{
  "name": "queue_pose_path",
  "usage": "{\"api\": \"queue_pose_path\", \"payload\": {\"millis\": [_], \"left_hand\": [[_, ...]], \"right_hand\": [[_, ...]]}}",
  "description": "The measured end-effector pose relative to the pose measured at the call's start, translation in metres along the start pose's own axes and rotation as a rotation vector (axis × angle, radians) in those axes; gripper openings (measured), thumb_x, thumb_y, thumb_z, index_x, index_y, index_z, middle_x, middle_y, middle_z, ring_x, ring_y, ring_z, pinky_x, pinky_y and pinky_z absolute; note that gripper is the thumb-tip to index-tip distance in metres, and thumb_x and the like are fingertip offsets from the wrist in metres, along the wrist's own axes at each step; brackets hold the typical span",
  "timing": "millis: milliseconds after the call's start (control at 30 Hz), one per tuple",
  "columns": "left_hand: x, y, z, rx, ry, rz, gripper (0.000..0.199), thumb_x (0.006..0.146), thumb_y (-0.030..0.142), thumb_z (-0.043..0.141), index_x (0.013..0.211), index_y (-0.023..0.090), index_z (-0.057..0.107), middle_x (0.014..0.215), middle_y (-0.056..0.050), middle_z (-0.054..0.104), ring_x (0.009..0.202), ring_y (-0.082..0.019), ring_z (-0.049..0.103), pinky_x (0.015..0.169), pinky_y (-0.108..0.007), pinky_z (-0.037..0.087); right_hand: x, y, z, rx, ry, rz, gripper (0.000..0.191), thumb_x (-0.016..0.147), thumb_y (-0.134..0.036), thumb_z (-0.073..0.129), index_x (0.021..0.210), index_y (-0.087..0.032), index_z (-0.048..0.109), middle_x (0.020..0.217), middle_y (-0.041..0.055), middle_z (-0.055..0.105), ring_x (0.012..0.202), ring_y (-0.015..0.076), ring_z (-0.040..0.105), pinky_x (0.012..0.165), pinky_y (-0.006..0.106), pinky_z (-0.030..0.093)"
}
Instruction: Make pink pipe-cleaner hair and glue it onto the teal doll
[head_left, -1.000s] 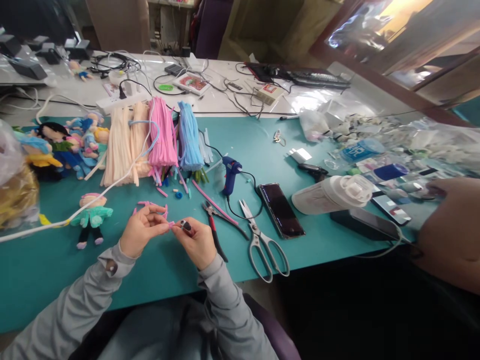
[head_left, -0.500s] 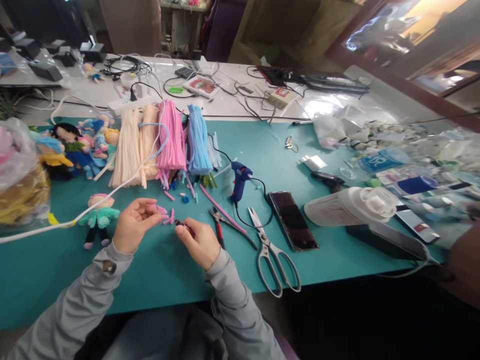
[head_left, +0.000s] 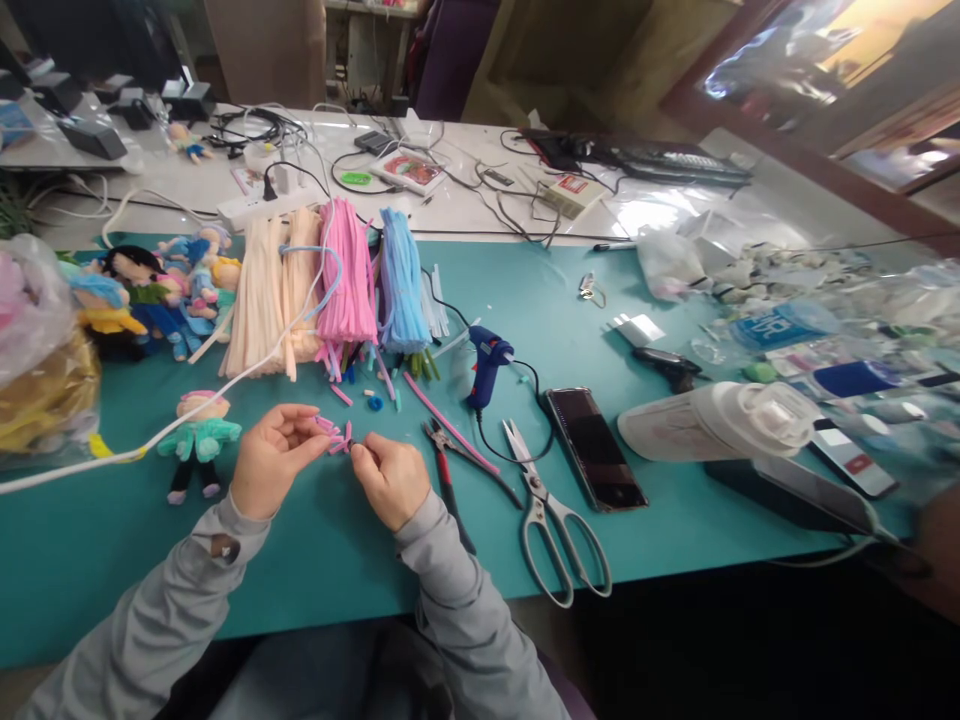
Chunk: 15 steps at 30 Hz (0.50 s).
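Observation:
My left hand (head_left: 276,458) is closed, thumb and forefinger brought together beside several short pink pipe cleaner pieces (head_left: 339,438). Whether a piece is between those fingertips, I cannot make out. Opposite it, my right hand (head_left: 391,482) is curled shut on something small, of which only a dark tip shows by the thumb. A doll of fuzzy stems (head_left: 196,440), with a green top and black legs, lies left of my left hand. Red-handled cutting pliers (head_left: 444,475) lie to the right of my right hand, close to a long pink pipe cleaner (head_left: 454,428).
Bundles of peach (head_left: 259,295), pink (head_left: 346,275) and blue pipe cleaners (head_left: 401,285) stand behind my hands. To the right lie a blue glue gun (head_left: 487,372), scissors (head_left: 551,520), a phone (head_left: 596,448) and a white bottle (head_left: 701,420). A white cable (head_left: 217,392) crosses the left side.
My right hand has turned and curled more tightly, hiding most of the dark thing at its fingertips. My left fingers have drawn closer together. The view has shifted slightly.

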<state>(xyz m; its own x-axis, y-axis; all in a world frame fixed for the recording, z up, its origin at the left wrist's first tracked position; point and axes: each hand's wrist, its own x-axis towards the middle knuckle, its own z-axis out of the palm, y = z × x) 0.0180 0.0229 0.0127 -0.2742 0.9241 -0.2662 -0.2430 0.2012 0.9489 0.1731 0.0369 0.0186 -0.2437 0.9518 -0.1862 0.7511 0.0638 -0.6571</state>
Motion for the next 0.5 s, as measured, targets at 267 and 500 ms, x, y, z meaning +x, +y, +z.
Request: {"api": "queue_pose_path", "payload": {"millis": [267, 500], "left_hand": [[-0.0008, -0.0005, 0.0017, 0.017, -0.001, -0.011, 0.042, 0.050, 0.025, 0.085, 0.084, 0.016, 0.063, 0.063, 0.002, 0.067, 0.063, -0.017, 0.069, 0.067, -0.032, 0.060], [-0.0009, 0.0000, 0.0022, 0.008, 0.002, -0.020, 0.041, 0.048, 0.024, 0.085, 0.082, 0.016, 0.063, 0.062, 0.002, 0.067, 0.062, -0.017, 0.069, 0.067, -0.033, 0.060]], "right_hand": [[0.0000, -0.0007, 0.0039, -0.071, 0.033, -0.010, 0.037, 0.087, -0.030, 0.050, 0.053, -0.022, 0.040, 0.050, -0.0027, 0.047, 0.052, 0.0124, 0.043, 0.056, 0.028, 0.021], [0.0003, 0.0005, 0.0055, -0.097, 0.044, -0.010, 0.036, 0.088, -0.030, 0.050, 0.054, -0.021, 0.045, 0.051, -0.0016, 0.051, 0.053, 0.0125, 0.045, 0.055, 0.028, 0.020]]}}
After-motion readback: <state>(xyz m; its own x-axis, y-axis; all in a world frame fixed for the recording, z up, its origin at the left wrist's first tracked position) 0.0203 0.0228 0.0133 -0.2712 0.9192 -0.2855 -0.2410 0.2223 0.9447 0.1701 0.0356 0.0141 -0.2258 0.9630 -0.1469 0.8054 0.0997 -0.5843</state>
